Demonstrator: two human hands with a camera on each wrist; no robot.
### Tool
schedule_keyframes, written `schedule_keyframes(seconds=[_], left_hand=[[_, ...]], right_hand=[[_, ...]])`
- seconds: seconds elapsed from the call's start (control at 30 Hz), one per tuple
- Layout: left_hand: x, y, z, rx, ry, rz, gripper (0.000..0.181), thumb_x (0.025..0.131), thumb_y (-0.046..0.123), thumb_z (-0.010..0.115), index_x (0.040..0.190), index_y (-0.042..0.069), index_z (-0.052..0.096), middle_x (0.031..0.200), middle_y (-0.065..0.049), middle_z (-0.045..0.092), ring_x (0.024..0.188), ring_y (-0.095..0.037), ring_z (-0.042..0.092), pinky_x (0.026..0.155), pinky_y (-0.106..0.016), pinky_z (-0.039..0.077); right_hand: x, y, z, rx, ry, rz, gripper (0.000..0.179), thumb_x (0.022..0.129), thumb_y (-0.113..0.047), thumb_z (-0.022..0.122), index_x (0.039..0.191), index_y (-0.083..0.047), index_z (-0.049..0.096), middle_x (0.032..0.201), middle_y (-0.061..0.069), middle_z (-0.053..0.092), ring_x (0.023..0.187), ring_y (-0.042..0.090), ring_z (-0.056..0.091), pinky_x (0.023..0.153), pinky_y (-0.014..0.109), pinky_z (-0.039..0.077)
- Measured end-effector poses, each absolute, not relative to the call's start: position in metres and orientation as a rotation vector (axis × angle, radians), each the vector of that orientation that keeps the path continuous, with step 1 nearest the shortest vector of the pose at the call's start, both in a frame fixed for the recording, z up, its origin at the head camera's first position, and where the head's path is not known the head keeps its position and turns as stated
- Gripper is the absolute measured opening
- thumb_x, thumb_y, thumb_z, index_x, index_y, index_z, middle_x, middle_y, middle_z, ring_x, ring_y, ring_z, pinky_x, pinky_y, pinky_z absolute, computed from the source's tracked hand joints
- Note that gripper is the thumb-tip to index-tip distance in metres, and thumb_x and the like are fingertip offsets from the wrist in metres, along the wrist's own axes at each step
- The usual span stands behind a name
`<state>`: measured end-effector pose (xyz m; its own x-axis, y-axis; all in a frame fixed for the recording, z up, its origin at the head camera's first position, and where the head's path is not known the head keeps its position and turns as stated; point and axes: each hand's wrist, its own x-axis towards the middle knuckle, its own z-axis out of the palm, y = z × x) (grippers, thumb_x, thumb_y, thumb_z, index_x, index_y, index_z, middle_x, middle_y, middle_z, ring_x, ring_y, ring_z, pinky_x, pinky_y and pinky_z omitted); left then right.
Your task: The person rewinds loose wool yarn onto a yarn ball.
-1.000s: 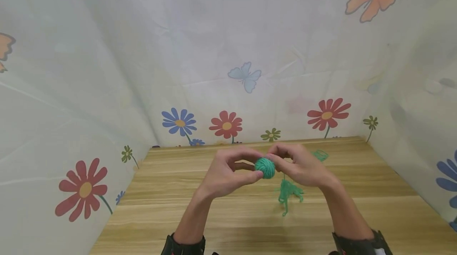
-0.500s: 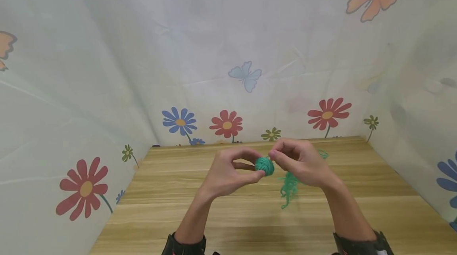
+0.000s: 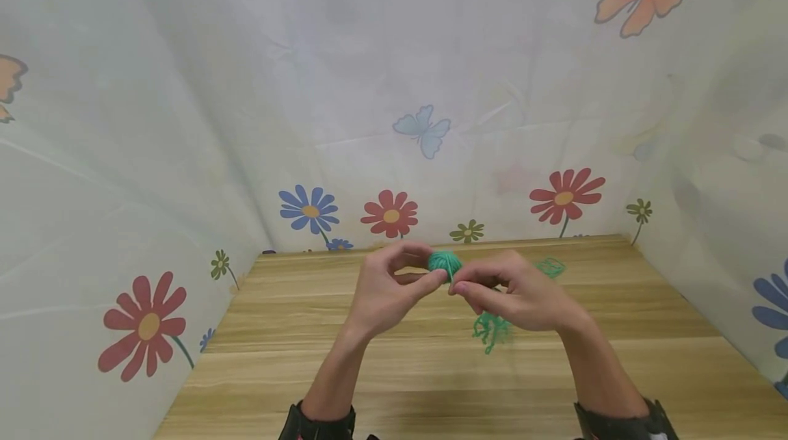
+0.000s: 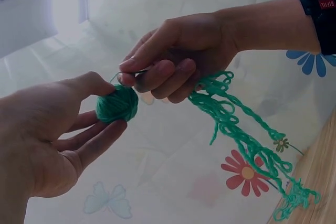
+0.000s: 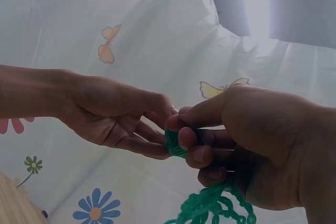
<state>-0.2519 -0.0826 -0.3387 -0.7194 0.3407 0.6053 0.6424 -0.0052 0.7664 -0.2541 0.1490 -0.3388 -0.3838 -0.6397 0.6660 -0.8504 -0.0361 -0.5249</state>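
Observation:
A small ball of green yarn [image 3: 444, 263] is held above the table between the thumb and fingers of my left hand [image 3: 390, 289]. Just to its right, my right hand [image 3: 517, 291] pinches the strand that runs off the ball [image 4: 116, 104]. In the left wrist view, a tangle of loose green yarn [image 4: 236, 124] hangs below the right hand and trails down toward the table. The right wrist view shows the ball [image 5: 174, 144] partly hidden behind the right fingers.
The wooden table [image 3: 295, 358] lies under both hands. Toward its back right is a loop of green yarn [image 3: 550, 267]. A pale curtain [image 3: 345, 84] with printed flowers and butterflies encloses the back and sides.
The ball and left hand have shifted slightly up and left. My right hand, with the strand, has gone from above the ball's right side to below it, and the hanging yarn has swung.

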Motion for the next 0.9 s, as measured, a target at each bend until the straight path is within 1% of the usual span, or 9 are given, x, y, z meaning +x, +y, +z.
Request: schedule_keyframes(seconds=[0.07, 0.17, 0.33, 0.53, 0.67, 0.8, 0.9], left_hand=[[-0.254, -0.083, -0.340, -1.020, -2.011, -1.819, 0.028, 0.087, -0.005, 0.077, 0.114, -0.010, 0.068, 0.108, -0.022, 0.069, 0.100, -0.026, 0.071, 0.084, -0.035, 0.063], [-0.261, -0.083, -0.345, -1.007, -1.984, -1.869, 0.028, 0.088, -0.005, 0.077, 0.114, -0.008, 0.069, 0.111, -0.019, 0.070, 0.101, -0.025, 0.071, 0.085, -0.037, 0.063], [-0.270, -0.084, -0.353, -1.028, -1.932, -1.936, 0.026, 0.089, -0.001, 0.077, 0.114, -0.003, 0.070, 0.110, -0.015, 0.069, 0.101, -0.024, 0.070, 0.086, -0.039, 0.062], [-0.272, -0.085, -0.354, -1.072, -1.895, -1.975, 0.025, 0.091, 0.001, 0.076, 0.115, -0.003, 0.069, 0.111, -0.016, 0.069, 0.101, -0.028, 0.070, 0.088, -0.042, 0.062], [-0.272, -0.086, -0.354, -1.129, -1.867, -1.998, 0.026, 0.091, -0.001, 0.074, 0.116, -0.005, 0.068, 0.112, -0.018, 0.067, 0.102, -0.030, 0.068, 0.088, -0.044, 0.062], [-0.271, -0.088, -0.354, -1.225, -1.852, -1.995, 0.028, 0.091, -0.003, 0.073, 0.118, -0.006, 0.067, 0.111, -0.019, 0.067, 0.102, -0.033, 0.067, 0.087, -0.048, 0.062], [-0.270, -0.088, -0.354, -1.295, -1.871, -1.982, 0.028, 0.090, -0.002, 0.074, 0.118, -0.007, 0.067, 0.109, -0.019, 0.068, 0.099, -0.032, 0.068, 0.084, -0.048, 0.063]], right_hand=[[-0.249, 0.147, -0.333, 1.613, -2.013, 1.377, 0.036, 0.089, 0.025, 0.058, 0.099, -0.007, 0.072, 0.062, 0.003, 0.054, 0.047, 0.005, 0.044, 0.039, 0.016, 0.040], [-0.245, 0.144, -0.327, 1.634, -2.014, 1.349, 0.036, 0.089, 0.025, 0.057, 0.098, -0.007, 0.072, 0.062, 0.004, 0.054, 0.047, 0.005, 0.043, 0.040, 0.015, 0.039], [-0.251, 0.146, -0.333, 1.629, -2.035, 1.309, 0.034, 0.090, 0.021, 0.060, 0.101, -0.008, 0.074, 0.061, 0.002, 0.053, 0.048, 0.004, 0.045, 0.042, 0.015, 0.041], [-0.254, 0.147, -0.336, 1.633, -2.099, 1.279, 0.028, 0.092, 0.017, 0.063, 0.102, -0.007, 0.075, 0.067, 0.000, 0.060, 0.050, 0.009, 0.052, 0.043, 0.018, 0.049], [-0.255, 0.146, -0.336, 1.622, -2.148, 1.269, 0.027, 0.094, 0.016, 0.062, 0.100, -0.007, 0.075, 0.068, 0.001, 0.061, 0.049, 0.015, 0.053, 0.043, 0.020, 0.050], [-0.263, 0.150, -0.344, 1.529, -2.239, 1.298, 0.028, 0.098, 0.011, 0.060, 0.094, -0.013, 0.073, 0.066, 0.003, 0.060, 0.049, 0.014, 0.052, 0.045, 0.022, 0.050], [-0.268, 0.153, -0.348, 1.392, -2.299, 1.326, 0.026, 0.100, 0.005, 0.061, 0.094, -0.017, 0.074, 0.066, 0.001, 0.058, 0.050, 0.011, 0.051, 0.046, 0.022, 0.049]])
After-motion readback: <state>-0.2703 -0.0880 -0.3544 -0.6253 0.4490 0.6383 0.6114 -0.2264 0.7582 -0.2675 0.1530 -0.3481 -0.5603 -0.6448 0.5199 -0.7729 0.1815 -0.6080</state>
